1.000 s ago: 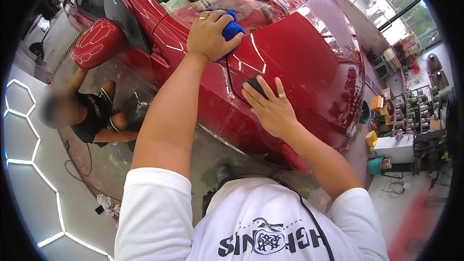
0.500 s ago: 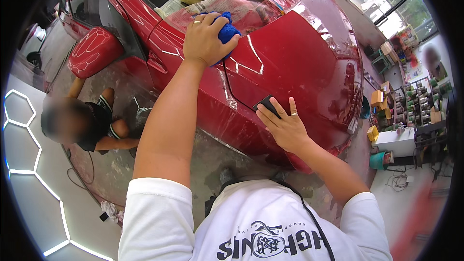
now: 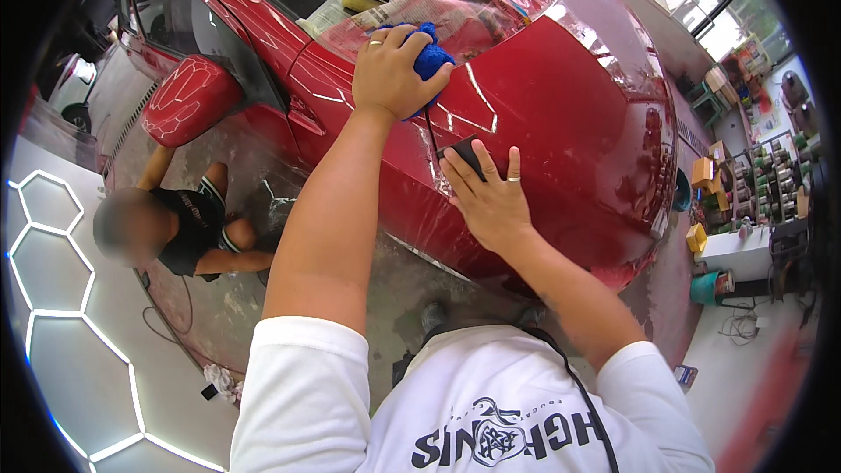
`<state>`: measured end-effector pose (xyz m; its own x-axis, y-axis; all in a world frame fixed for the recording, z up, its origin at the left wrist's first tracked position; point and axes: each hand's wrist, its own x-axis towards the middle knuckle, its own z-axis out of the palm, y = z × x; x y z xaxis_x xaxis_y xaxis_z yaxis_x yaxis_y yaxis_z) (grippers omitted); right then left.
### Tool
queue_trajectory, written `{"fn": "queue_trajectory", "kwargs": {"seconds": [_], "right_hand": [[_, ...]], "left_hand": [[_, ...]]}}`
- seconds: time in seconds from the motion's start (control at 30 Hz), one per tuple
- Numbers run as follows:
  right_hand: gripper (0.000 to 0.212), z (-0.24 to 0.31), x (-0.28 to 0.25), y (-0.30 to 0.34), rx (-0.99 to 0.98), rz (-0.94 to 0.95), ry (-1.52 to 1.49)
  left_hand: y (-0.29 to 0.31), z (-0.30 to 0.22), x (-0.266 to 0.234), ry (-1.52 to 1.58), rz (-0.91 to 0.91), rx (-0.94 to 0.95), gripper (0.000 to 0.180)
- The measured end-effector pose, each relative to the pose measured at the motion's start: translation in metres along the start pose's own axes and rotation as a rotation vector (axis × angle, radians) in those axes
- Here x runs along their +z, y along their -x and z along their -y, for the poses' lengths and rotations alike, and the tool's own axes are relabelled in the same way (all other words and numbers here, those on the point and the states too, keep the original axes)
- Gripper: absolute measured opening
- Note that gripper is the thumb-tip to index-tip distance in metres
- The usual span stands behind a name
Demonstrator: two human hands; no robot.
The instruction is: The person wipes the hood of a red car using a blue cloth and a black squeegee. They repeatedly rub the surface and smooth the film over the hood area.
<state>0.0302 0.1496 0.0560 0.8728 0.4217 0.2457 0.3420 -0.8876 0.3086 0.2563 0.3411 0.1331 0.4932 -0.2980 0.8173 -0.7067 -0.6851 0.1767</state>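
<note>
Blue cloth (image 3: 433, 58) under the left hand (image 3: 390, 74), at the upper left corner of the red panel (image 3: 561, 123), just beside the edge of the newspaper (image 3: 455, 4). Left fingers: bent over the cloth, thumb lying across its lower part, bunched fabric caught between them and apparently pressed to the paint. Black pad (image 3: 462, 145) lower down, at the panel's left edge, beside the dark seam (image 3: 430, 133); cloth and pad apart. Right hand (image 3: 492, 201): fingers long, nearly straight, moderately spread, laid over the pad; the finger farthest right stands apart, off the pad. Right thumb hidden, so whether it pinches the pad's rim cannot be judged. Step in hand, as judged: rubbing the paint along the panel's left edge with the pad, cloth at hand for wiping, left arm perhaps also serving as a brace. Next stroke would seem to call for the pad laid flat, even pressure from the fingers, and care at the seam, where a pad corner could catch. Any wipe would call for keeping the cloth clear of the newspaper's edge. Well beyond the panel's left edge: a red mirror (image 3: 191, 98), a co-worker (image 3: 188, 219) crouched below it, one arm raised toward its underside.
</note>
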Motion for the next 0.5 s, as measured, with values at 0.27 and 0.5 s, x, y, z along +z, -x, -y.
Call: {"fn": "queue_trajectory", "kwargs": {"seconds": [0.27, 0.5], "right_hand": [[0.071, 0.029, 0.008, -0.002, 0.188, -0.028, -0.115], [0.076, 0.003, -0.026, -0.018, 0.394, -0.174, -0.301]], "left_hand": [[-0.002, -0.003, -0.008, 0.003, 0.018, -0.014, 0.048], [0.0, -0.001, -0.009, 0.027, -0.006, 0.017, 0.047]]}}
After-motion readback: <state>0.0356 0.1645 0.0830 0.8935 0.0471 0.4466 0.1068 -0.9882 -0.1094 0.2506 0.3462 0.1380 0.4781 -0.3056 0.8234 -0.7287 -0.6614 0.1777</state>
